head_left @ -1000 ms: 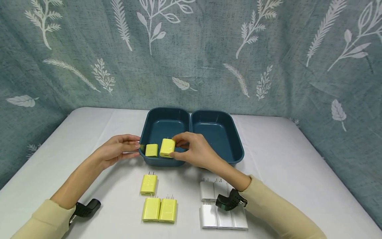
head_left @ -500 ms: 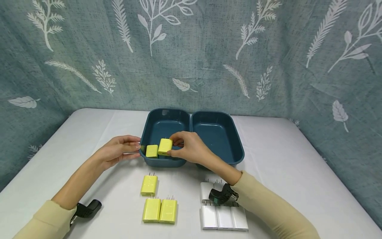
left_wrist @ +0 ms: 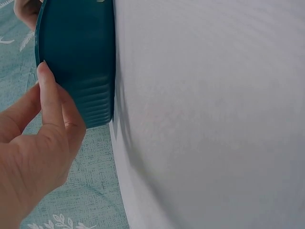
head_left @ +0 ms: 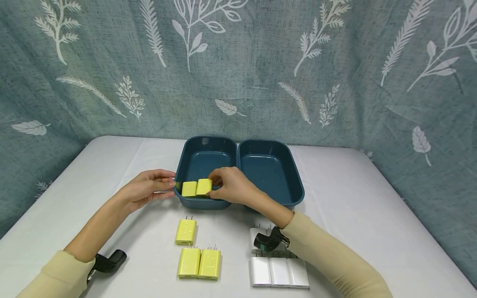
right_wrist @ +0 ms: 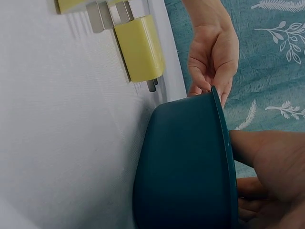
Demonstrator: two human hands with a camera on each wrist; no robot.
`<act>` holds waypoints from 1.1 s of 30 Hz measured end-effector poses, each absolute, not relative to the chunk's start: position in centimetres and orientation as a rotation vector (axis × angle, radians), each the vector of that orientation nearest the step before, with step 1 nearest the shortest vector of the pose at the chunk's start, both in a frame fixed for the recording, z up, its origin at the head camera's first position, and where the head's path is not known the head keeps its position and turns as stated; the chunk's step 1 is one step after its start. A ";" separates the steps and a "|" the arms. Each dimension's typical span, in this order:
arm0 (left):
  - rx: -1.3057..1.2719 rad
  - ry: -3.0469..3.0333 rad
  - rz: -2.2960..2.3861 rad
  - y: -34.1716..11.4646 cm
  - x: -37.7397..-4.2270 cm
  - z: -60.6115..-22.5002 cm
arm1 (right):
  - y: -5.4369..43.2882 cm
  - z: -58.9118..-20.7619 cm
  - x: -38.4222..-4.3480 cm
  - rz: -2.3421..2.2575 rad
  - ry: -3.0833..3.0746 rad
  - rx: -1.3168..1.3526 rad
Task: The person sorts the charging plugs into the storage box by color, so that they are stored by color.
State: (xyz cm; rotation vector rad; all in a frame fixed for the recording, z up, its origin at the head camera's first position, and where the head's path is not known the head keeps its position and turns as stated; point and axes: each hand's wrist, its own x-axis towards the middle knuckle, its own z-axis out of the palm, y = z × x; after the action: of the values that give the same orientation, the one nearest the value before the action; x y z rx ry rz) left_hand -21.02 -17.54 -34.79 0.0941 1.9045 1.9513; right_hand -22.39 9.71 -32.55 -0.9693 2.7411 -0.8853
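My right hand (head_left: 234, 185) pinches a yellow charger plug (head_left: 203, 187) inside the front of the left dark teal bin (head_left: 204, 203). Beside it, on its left, another yellow plug (head_left: 189, 189) stands in the bin's front left corner. At the bin's left front rim, my left hand (head_left: 150, 188) holds the edge between thumb and fingers; the left wrist view shows this hand (left_wrist: 45, 138) close up against the bin wall (left_wrist: 76, 52). In the right wrist view the bin's wall (right_wrist: 186, 162) hides the pinched plug.
A second teal bin (head_left: 266, 169) adjoins on the right with nothing in it. Three yellow plugs, one of them (head_left: 185, 231) nearest the bin, lie on the white table (head_left: 354, 198). White plugs (head_left: 280, 272) lie in rows, partly under my right forearm. A patterned curtain (head_left: 253, 82) hangs behind.
My right hand has moved slightly left and lowered the yellow plug into the bin, beside the other yellow one. The left hand has stayed at the rim.
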 end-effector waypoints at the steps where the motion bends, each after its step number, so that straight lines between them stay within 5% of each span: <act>1: 0.092 1.904 1.951 -17.5 -21.0 -34.8 | 9.6 -32.6 -22.4 -0.873 2.741 -0.970; 33: 0.096 1.921 1.954 -17.5 -21.1 -35.1 | 9.6 -32.3 -22.0 -0.973 2.721 -1.053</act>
State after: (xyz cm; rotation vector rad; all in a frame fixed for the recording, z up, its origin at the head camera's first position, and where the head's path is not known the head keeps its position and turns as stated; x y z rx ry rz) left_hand -21.10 -17.50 -35.09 0.0957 1.9213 1.9539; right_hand -21.96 9.61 -32.29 -1.0529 2.7214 -0.9727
